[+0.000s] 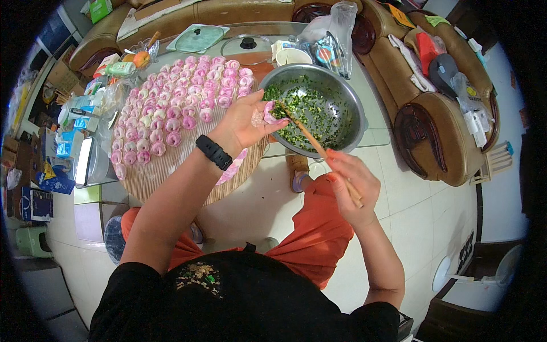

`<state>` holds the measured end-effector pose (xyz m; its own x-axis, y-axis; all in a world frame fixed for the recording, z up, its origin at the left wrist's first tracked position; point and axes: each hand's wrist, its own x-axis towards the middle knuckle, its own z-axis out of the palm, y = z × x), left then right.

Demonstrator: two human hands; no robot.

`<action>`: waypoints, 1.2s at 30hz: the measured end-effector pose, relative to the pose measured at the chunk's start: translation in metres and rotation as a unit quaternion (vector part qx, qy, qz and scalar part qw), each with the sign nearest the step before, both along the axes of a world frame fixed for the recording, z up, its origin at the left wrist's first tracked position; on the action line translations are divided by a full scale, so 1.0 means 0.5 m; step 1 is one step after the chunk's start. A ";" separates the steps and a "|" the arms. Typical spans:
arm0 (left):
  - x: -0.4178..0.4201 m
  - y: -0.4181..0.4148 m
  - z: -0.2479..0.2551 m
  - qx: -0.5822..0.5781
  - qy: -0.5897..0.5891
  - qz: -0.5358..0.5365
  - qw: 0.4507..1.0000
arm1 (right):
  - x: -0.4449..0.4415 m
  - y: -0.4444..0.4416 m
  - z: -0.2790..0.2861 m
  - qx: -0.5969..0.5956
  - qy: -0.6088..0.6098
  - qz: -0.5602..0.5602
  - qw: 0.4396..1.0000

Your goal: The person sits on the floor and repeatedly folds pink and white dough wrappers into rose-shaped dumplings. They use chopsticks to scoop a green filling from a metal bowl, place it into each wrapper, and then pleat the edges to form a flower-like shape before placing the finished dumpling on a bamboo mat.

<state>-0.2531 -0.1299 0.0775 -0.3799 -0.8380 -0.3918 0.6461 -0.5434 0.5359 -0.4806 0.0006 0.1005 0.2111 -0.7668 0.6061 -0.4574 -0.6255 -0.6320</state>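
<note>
On the fingers of my left hand [243, 119] rests a pink dumpling wrapper [270, 113] with green chopped filling on it. My right hand [354, 184] grips a pair of wooden chopsticks [312, 139], whose tips touch the filling. Just beyond the wrapper stands a steel mixing bowl [357, 107]; chopped greens [305, 102] are spread over its inside. Rows of pink and white folded dumplings [173, 112] cover much of a round slatted board [145, 181] to the left. Partly hidden behind my left wrist, more pink wrappers [233, 169] lie near the board's edge.
The board and bowl stand on a glass table [378, 132]. Behind them are glass lids [247, 45], a white bowl [293, 57] and a plastic bag [342, 25]. A phone [83, 160] leans against a plastic container at left. A brown leather sofa [384, 64] surrounds the far side.
</note>
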 end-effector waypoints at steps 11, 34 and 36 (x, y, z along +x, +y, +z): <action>0.006 -0.002 -0.009 0.001 0.010 -0.036 0.999 | -0.025 0.007 0.015 -0.016 0.031 0.030 0.999; 0.014 0.011 -0.008 -0.036 0.030 -0.071 0.996 | -0.110 -0.069 -0.072 0.267 -0.547 0.022 0.793; 0.014 0.008 -0.019 -0.045 0.039 -0.080 0.995 | -0.101 -0.079 -0.058 0.266 -0.536 0.036 0.800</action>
<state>-0.2460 -0.1261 0.0681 -0.5375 -0.7948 -0.2818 0.5971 -0.5947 0.5383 -0.5313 -0.0387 0.0714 -0.1558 -0.9859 0.0605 0.5517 -0.1376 -0.8226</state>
